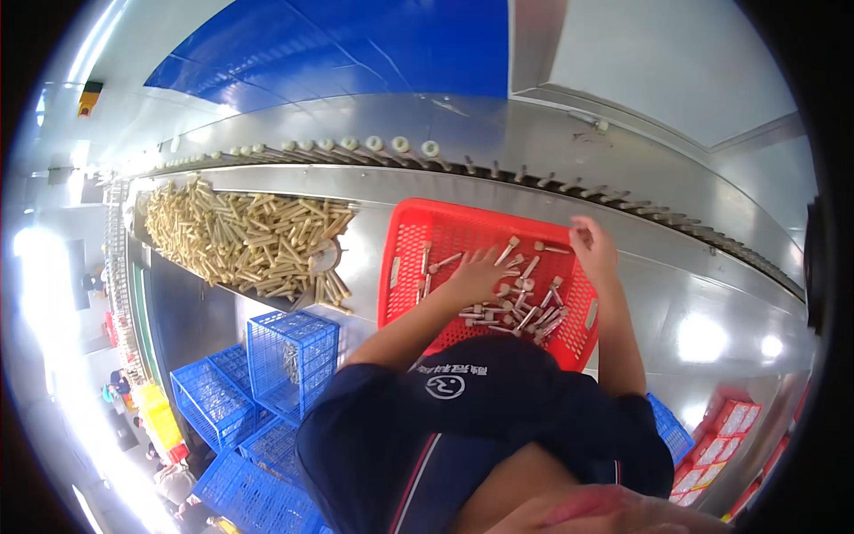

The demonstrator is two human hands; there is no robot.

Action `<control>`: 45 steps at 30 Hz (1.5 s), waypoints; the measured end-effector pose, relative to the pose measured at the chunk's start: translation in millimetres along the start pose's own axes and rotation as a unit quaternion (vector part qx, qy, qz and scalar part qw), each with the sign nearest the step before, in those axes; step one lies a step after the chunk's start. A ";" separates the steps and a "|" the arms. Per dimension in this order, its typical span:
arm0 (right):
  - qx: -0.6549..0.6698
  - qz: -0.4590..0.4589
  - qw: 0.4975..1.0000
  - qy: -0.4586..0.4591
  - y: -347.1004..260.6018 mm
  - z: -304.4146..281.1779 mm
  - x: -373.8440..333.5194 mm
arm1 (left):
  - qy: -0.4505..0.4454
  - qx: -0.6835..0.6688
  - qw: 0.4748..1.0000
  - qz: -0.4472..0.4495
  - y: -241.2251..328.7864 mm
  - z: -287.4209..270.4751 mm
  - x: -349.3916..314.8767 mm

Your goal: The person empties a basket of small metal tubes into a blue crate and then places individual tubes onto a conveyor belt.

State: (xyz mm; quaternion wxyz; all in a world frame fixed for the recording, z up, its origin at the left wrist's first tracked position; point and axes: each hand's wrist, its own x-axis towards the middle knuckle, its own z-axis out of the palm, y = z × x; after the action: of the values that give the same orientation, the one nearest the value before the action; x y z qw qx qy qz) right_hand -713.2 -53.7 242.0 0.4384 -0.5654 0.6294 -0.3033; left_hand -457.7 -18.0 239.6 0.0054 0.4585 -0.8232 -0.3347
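Observation:
A red plastic basket (411,233) with perforated walls stands on the metal bench in front of me. Loose short metal rods with tan heads (527,307) lie scattered in it, thickest toward its near right part. My left hand (478,274) reaches into the basket, palm down over the rods, its fingers stretched out and apart. At the basket's far right corner my right hand (594,247) is raised, with its fingers curled in. Whether a small piece sits between those fingers is too small to make out.
Beyond the basket runs a line of upright pins (569,185); those on the left carry pale round-topped pieces (374,144). A large heap of tan rods (253,236) fills a tray at left. Blue crates (294,356) are stacked at near left, red boxes (721,445) at lower right.

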 end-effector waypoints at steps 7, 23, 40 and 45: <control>0.068 -0.239 0.969 0.010 -120.0 119.6 101.3 | 0.574 0.069 0.814 -0.059 -93.6 -95.8 11.2; -0.149 -0.041 0.951 -0.267 79.9 97.6 -90.3 | 0.505 0.113 0.848 0.116 -55.1 -121.3 116.2; -0.263 -0.374 0.886 0.079 -141.3 56.9 85.3 | 0.061 -0.007 0.998 0.034 -63.0 -24.3 -20.4; -0.322 -0.365 0.871 -0.072 -103.3 65.0 136.5 | 0.455 0.181 0.863 0.129 -48.0 -156.6 54.5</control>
State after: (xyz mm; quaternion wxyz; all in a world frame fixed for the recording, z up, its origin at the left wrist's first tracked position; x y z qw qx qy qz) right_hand -605.8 -197.9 276.1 0.1341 -0.8847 0.4081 -0.1808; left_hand -403.8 -161.9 318.2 0.3390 0.4427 -0.8272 0.0693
